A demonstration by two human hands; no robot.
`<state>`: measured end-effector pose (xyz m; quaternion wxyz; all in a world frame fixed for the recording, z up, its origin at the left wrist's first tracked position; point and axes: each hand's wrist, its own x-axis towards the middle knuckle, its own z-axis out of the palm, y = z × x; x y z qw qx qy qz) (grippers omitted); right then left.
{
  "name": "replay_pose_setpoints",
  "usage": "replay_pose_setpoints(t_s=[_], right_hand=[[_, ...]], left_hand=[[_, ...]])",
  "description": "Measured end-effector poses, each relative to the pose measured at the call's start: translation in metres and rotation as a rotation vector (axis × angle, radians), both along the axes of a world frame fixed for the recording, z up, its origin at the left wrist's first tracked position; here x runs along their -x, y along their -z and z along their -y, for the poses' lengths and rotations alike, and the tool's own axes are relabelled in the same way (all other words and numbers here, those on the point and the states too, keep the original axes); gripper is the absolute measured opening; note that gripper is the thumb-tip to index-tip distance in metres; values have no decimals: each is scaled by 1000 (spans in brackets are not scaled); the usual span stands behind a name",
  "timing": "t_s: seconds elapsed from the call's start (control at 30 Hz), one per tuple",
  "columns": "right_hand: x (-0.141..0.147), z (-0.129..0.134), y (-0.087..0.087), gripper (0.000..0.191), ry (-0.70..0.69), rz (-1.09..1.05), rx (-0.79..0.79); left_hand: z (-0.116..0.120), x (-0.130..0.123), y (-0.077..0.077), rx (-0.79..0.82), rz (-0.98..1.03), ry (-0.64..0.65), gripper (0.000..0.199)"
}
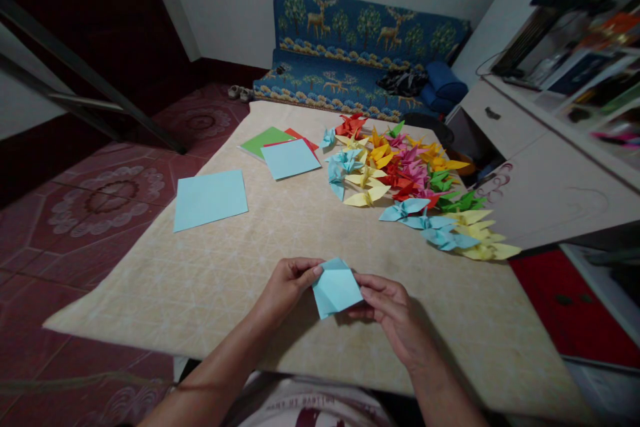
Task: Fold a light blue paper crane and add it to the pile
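A small folded sheet of light blue origami paper (338, 292) is held over the near part of the table, between both hands. My left hand (294, 280) pinches its upper left edge between thumb and fingers. At the right edge, my right hand (387, 307) grips the paper, thumb on top and some fingers beneath. Creases and overlapping layers show on the folded piece. A flat light blue sheet (211, 200) lies at the table's left side. Farther back, another light blue sheet (291, 159) overlaps a green sheet (265, 140) and some red paper (306, 137).
Several folded paper cranes (395, 167) in blue, yellow, orange, red, pink and green crowd the table's right rear. The table (200, 293) wears a cream patterned cloth. Behind it stands a blue sofa (345, 80); a white cabinet (550, 167) is at the right, a ladder (85, 73) at the left.
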<state>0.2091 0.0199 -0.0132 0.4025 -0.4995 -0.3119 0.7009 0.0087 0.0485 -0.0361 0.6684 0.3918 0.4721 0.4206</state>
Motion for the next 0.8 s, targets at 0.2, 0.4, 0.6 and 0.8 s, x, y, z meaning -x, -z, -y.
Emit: replay_pose_setpoints(t_s=[0.2,0.4,0.6,0.8], right_hand=[[-1,1,-2,37,-24,-29,-4],[-2,1,0,37,-30,-25,-17],[-1,0,3,39,-44,32,-47],[5,1,3,42,-9,65,-94]], left_hand=[[0,0,0,8,-4,-6,34],[1,0,-2,6,-4,-14,33],[1,-1,-2,5,4,-13,30],[1,0,-5,17,25,11,31]])
